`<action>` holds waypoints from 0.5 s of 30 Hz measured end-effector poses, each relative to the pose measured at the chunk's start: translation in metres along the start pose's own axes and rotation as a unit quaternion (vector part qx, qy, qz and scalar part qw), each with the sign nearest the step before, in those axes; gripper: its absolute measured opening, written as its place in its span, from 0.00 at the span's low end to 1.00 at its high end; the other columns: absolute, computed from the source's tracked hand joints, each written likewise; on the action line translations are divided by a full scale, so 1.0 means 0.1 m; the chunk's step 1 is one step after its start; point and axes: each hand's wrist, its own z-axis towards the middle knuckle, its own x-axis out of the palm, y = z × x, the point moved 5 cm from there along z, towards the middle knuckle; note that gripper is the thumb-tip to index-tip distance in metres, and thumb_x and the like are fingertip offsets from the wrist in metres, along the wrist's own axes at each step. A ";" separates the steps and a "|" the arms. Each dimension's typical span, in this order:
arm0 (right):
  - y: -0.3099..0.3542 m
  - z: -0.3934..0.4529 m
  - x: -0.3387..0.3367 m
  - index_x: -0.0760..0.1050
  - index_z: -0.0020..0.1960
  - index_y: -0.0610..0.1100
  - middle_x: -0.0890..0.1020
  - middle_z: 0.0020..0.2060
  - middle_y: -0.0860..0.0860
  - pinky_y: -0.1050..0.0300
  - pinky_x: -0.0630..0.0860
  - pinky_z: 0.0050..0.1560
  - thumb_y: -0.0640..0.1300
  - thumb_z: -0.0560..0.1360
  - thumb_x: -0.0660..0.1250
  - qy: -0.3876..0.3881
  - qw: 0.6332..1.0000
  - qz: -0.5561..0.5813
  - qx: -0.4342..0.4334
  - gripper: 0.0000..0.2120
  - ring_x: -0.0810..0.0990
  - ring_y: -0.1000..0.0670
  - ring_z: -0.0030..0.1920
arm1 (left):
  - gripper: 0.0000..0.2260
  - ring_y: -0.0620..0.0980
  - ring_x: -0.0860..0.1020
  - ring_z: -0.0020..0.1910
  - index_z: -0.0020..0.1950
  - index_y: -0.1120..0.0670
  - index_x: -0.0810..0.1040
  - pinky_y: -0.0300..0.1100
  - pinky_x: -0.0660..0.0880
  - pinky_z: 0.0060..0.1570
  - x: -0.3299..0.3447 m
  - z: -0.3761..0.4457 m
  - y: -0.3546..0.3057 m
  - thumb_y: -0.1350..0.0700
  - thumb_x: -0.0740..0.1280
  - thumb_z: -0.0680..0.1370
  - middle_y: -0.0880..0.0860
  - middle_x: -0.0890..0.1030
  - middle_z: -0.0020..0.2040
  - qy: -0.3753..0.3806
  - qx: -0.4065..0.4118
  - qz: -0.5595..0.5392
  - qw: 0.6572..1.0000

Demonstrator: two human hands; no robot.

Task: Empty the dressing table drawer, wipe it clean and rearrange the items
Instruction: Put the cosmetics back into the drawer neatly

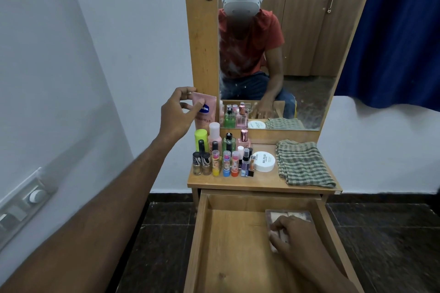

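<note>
My left hand [177, 112] pinches a pink Vaseline tube [206, 112] that stands at the back left of the dressing table top [266, 182], against the mirror frame. The wooden drawer [228, 245] is pulled out below. At its right side lies a flat rectangular case [287, 216], and my right hand [294, 238] rests on the near part of it, fingers curled over its edge. Several small bottles and lipsticks [223, 157] stand in rows on the left of the table top.
A white nail-polish jar [264, 161] sits mid-table and a folded green checked cloth [304, 164] lies on the right. The mirror [297, 54] rises behind. A white wall with a switch panel [26, 200] is on the left, a blue curtain [400, 31] on the right, dark floor below.
</note>
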 end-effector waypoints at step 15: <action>-0.01 0.01 0.00 0.82 0.57 0.54 0.83 0.52 0.58 0.66 0.70 0.52 0.55 0.79 0.70 -0.008 1.000 -0.010 -0.009 0.10 0.78 0.58 0.53 | 0.05 0.41 0.83 0.48 0.57 0.49 0.82 0.39 0.85 0.43 -0.86 0.04 -0.29 0.50 0.70 0.83 0.40 0.84 0.47 -0.177 0.020 -0.063 0.982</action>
